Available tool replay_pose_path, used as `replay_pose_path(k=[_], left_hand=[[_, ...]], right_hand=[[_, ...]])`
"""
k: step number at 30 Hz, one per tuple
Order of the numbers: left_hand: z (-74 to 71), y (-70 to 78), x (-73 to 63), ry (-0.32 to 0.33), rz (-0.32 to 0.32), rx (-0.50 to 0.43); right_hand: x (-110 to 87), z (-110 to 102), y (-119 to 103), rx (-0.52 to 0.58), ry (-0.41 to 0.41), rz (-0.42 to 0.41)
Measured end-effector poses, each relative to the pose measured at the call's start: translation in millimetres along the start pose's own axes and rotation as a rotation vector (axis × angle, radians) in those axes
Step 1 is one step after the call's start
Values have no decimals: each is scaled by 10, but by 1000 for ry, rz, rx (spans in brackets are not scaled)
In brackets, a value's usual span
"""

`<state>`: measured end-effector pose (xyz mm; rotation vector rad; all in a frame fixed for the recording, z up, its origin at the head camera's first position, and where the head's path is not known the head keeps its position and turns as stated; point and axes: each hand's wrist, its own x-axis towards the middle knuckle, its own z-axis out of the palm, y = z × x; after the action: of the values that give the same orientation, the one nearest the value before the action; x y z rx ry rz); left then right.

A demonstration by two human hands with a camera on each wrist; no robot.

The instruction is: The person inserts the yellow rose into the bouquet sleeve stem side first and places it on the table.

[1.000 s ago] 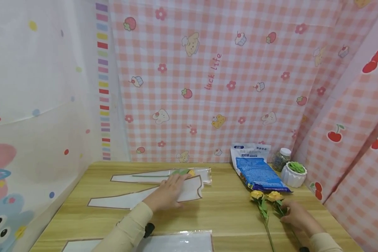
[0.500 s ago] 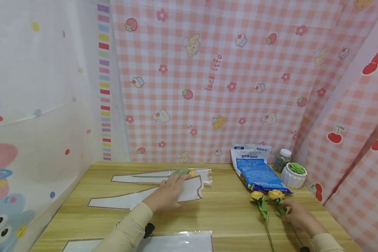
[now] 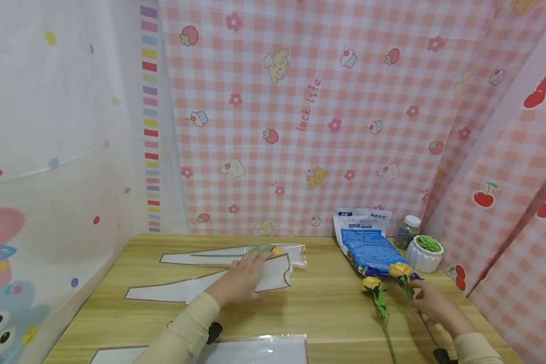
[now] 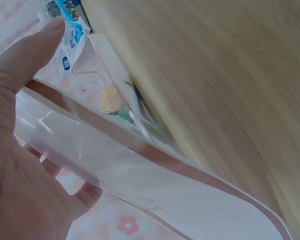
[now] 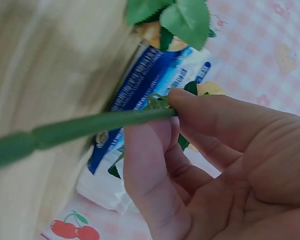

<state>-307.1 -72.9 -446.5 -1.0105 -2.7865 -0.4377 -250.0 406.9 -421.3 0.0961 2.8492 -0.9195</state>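
In the head view my left hand (image 3: pixel 241 280) rests on a white flower sleeve (image 3: pixel 164 291) with a brown border, fingers stretched across its wide end. The left wrist view shows the thumb straight and the glossy sleeve (image 4: pixel 140 172) passing beside the palm. Behind it lies another sleeve (image 3: pixel 182 258) with a yellow rose (image 3: pixel 276 250) in it. At the right, my right hand (image 3: pixel 437 306) pinches the green stem (image 5: pixel 80 129) of a second yellow rose (image 3: pixel 399 270) between thumb and fingertips. A third yellow rose (image 3: pixel 371 283) lies just left of it on the table.
A blue and white bag (image 3: pixel 373 245) lies at the back right. Beside it stand a jar with a white lid (image 3: pixel 407 232) and a white potted succulent (image 3: pixel 425 253). Another brown-edged sleeve (image 3: pixel 259 351) lies at the front edge. Patterned curtains (image 3: pixel 318 126) enclose the table (image 3: pixel 327 313).
My right hand has raised the rose slightly and moved it toward the back; its bloom now overlaps the bag's lower edge. My left hand has stayed in place.
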Motion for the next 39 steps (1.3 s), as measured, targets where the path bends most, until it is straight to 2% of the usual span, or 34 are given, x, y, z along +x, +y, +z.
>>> replay_pose_path(k=[4,6,15,20,24,30,34,39], left_hand=[[3,6,-5,2,6,7],[1,9,-6,5,10,7],[-11,-5,-9,15,23,3],[10,-20,-12,17,26,-3],[11,-14,-15,13,21,1],[-7,4,5,6,16,-7],[-7,9,8,5,19,-4],[4,19,4,11,19,8]], right_hand=[[2,-52,-44,46,32,-29],[9,-78,-60,56,74,-54],[10,-207,-144,7,315,-145],[-34,-257,-223,-87,461,-174],[-65,-265,-269,-123,585,-205],[-71,-273,-333,-108,776,-252],[-92,-275,-425,-71,862,-241],[-118,-252,-500,-36,941,-264]])
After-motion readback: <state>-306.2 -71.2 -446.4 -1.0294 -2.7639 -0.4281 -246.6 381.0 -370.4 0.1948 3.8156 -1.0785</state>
